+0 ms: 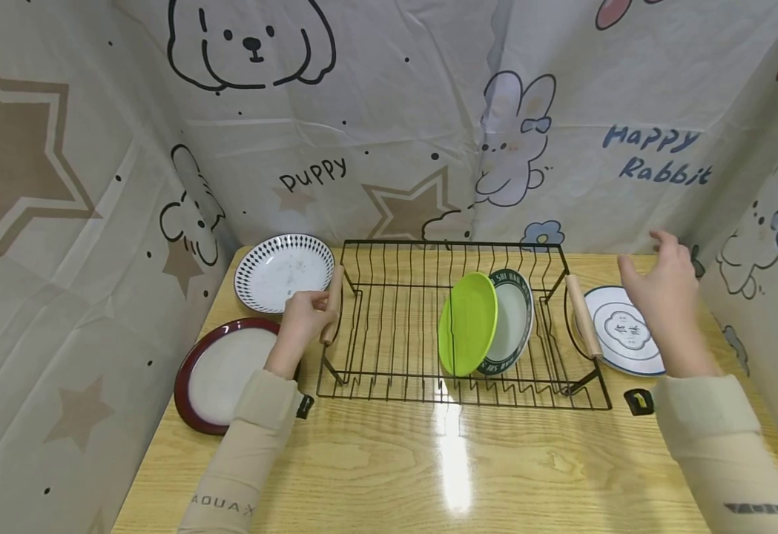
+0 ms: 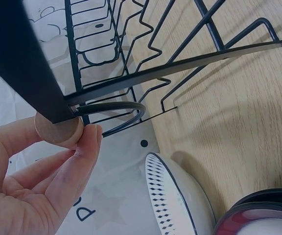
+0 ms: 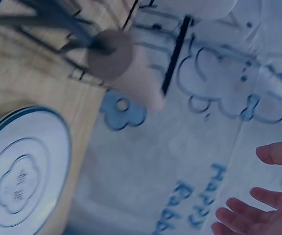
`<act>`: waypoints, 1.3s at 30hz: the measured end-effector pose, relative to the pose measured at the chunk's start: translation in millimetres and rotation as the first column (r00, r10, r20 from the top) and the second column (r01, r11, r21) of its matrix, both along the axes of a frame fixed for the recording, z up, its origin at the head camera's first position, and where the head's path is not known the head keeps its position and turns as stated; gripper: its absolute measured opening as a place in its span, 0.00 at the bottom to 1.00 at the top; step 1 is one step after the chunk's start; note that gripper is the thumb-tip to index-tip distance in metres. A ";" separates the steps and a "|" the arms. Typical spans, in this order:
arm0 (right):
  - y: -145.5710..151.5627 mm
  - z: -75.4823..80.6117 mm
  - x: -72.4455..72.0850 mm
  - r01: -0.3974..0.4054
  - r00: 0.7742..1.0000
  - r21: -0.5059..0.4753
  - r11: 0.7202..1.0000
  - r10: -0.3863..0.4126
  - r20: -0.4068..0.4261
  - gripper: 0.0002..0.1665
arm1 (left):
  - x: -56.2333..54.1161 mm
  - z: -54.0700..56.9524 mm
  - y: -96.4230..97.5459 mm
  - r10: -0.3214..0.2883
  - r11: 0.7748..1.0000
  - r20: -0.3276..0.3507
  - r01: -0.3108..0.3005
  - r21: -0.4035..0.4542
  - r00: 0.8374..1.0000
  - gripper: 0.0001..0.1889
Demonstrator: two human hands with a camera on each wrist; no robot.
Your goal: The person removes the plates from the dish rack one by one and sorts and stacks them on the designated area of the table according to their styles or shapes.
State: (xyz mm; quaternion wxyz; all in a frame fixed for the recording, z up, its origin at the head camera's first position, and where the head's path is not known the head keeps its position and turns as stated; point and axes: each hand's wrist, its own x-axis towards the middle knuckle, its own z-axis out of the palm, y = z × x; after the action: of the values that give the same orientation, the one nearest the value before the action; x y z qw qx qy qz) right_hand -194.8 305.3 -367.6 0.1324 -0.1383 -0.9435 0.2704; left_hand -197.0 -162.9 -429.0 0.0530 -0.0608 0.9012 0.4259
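We see the rack [image 1: 452, 243] on the wooden table [image 1: 362, 460], between our two hands, which are well apart. Our left hand [image 1: 305, 319] is at its left end, thumb and fingers pinching the wooden left handle [image 1: 337, 291]; the left wrist view shows the handle's round end between them.

Our right hand [image 1: 669, 289] holds nothing. Its fingers are spread, and it hovers to the right of the rack, apart from the right handle [image 1: 584, 317]. The blue-rimmed plate [image 1: 618, 326] lies just right of the rack, partly below that hand but not touched by it.

Inside the rack, right of its middle, two plates stand on edge and lean: the green plate [image 1: 469, 324] on the left, partly covering the dark-rimmed plate [image 1: 515, 319] on its right. Both sit between our hands, nearer the right one, touched by neither.

To the left of the rack, the diamond-patterned bowl [image 1: 285, 271] is on the far side of our left hand, and the red-rimmed plate [image 1: 228, 378] is on the near side, partly hidden by our left forearm.
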 end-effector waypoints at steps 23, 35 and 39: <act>-78.4 -3.1 -8.1 -0.455 0.840 -0.059 0.889 0.450 0.304 0.35 | -0.1 -1.3 -0.5 -0.001 1.000 -0.008 0.001 -0.006 1.000 0.20; -90.3 -17.4 -14.3 -0.476 0.761 -0.196 0.857 0.513 0.396 0.32 | 0.2 -1.1 -0.8 -0.007 1.000 -0.019 0.006 -0.010 1.000 0.20; -93.1 -22.6 -16.7 -0.471 0.750 -0.217 0.855 0.518 0.411 0.34 | 0.7 -1.2 -1.1 -0.008 1.000 -0.020 0.008 -0.015 1.000 0.20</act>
State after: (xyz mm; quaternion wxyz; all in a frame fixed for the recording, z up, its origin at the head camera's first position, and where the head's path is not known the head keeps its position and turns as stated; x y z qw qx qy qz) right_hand -211.6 212.2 -390.1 -0.1755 0.0508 -0.9356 0.3022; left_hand -196.3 -164.0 -430.2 0.0453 -0.0533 0.9050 0.4195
